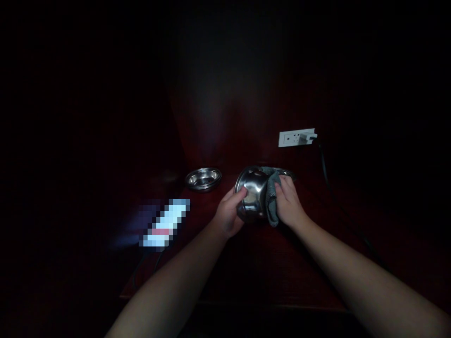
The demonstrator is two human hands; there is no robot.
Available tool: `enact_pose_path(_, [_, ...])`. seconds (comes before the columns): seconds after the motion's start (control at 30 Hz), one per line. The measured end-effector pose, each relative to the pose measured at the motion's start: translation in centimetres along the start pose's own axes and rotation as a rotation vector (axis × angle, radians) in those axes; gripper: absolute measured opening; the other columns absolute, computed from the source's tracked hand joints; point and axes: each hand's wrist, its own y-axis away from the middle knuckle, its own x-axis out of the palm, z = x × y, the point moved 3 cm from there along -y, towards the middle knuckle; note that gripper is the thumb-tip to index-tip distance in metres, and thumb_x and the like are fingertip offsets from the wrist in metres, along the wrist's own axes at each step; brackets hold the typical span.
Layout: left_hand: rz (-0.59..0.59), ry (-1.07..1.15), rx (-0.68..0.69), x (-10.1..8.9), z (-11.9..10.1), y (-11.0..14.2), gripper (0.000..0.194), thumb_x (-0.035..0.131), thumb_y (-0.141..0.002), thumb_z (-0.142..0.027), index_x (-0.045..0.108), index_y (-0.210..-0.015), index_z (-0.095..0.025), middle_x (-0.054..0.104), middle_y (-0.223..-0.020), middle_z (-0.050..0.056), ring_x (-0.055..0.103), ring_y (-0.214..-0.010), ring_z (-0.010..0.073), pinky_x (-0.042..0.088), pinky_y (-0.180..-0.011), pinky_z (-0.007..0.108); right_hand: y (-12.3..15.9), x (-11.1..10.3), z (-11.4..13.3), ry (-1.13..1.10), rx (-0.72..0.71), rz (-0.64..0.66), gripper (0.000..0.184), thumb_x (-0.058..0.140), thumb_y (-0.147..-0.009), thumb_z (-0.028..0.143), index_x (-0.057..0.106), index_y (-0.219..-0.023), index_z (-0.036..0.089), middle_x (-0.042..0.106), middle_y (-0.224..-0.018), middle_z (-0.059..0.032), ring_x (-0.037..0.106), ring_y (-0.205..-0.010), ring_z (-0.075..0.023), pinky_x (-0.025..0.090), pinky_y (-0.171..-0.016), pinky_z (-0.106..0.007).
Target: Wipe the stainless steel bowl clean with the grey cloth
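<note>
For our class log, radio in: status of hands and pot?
Left hand grips metal pot, tipped sideways. Right hand presses grey cloth to it. Shiny dish to the left, clear of both hands.

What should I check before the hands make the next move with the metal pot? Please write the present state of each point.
1. Left hand has its grip on the metal pot: ok.
2. Right hand holds the grey cloth against the metal pot: ok.
3. Metal pot is apart from the shallow bowls on the left: ok.
4. Metal pot is apart from the dish behind the right hand: cannot tell, they overlap.
5. Inside of the metal pot is clean: cannot tell, hidden.
6. Lighting is good: not ok, very dark.
</note>
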Motion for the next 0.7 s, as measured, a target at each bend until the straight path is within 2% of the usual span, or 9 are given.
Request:
enact_pose_path(0.17, [0.007,-0.002,0.010,0.2,0.2,0.1,0.036,0.068,-0.074,-0.030,0.061,-0.105,-0.014,0.069,-0.093,0.009,0.066,-0.093,0.0244,0.049,-0.087,0.039,0.0,-0.2,0.4,0.002,0.060,-0.037,0.041,0.039,-0.091,0.048,0.049,-0.118,0.020,0.056,-0.116,-0.0130,0.053,-0.111,-0.0278,0.041,-0.096,-0.049])
enact_pose_path(0.33, [-0.005,-0.012,0.022,0.0,0.2,0.0,0.033,0.068,-0.074,-0.029,0.062,-0.103,-0.014,0.070,-0.092,0.009,0.066,-0.093,0.0241,0.049,-0.088,0.039,-0.1,0.3,0.5,-0.122,0.177,0.026,0.041,0.041,-0.090,0.049,0.061,-0.105,0.017,0.066,-0.106,-0.0125,0.061,-0.096,-0.0264,0.045,-0.088,-0.043])
enact_pose_path(0.43, [-0.006,0.006,0.039,-0.3,0.1,-0.2,0.032,0.068,-0.074,-0.029,0.062,-0.103,-0.015,0.070,-0.090,0.008,0.067,-0.090,0.0231,0.049,-0.087,0.039,0.0,0.5,0.1,-0.238,0.262,0.025,0.042,0.046,-0.087,0.051,0.067,-0.096,0.016,0.070,-0.093,-0.0086,0.063,-0.082,-0.0234,0.047,-0.074,-0.035])
enact_pose_path(0.53, [-0.024,0.017,0.045,-0.6,0.1,-0.3,0.032,0.067,-0.075,-0.028,0.062,-0.103,-0.014,0.069,-0.088,0.007,0.067,-0.086,0.0217,0.050,-0.085,0.038,-0.1,0.2,-0.8,-0.289,0.330,-0.016,0.041,0.050,-0.084,0.052,0.068,-0.083,0.016,0.067,-0.073,-0.0042,0.058,-0.065,-0.0186,0.043,-0.059,-0.029])
enact_pose_path(0.7, [-0.073,0.032,0.063,-1.5,0.1,-1.1,0.026,0.065,-0.076,-0.022,0.064,-0.099,-0.013,0.069,-0.083,0.006,0.065,-0.073,0.0162,0.050,-0.075,0.031,-1.1,-0.8,-2.5,-0.251,0.341,-0.056,0.039,0.056,-0.080,0.052,0.059,-0.062,0.017,0.054,-0.055,0.0007,0.046,-0.052,-0.0131,0.033,-0.047,-0.025])
